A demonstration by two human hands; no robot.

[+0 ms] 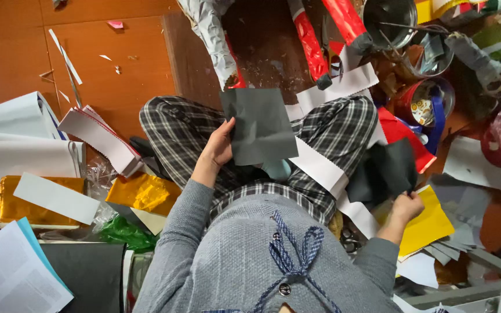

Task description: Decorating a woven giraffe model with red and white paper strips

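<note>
The left hand (218,145) holds up a dark paper square (259,126). The right hand (406,207) pinches black paper (385,171) beside a yellow sheet (427,223).

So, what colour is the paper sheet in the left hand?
Dark grey sheet in the left hand, seen in the head view.

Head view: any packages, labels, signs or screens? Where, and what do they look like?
Red tin: upper right on the floor, round, open, small printed pictures on its side.
Printed sheet: bottom left, white page with fine print, over a blue sheet.
No signs or screens.
</note>
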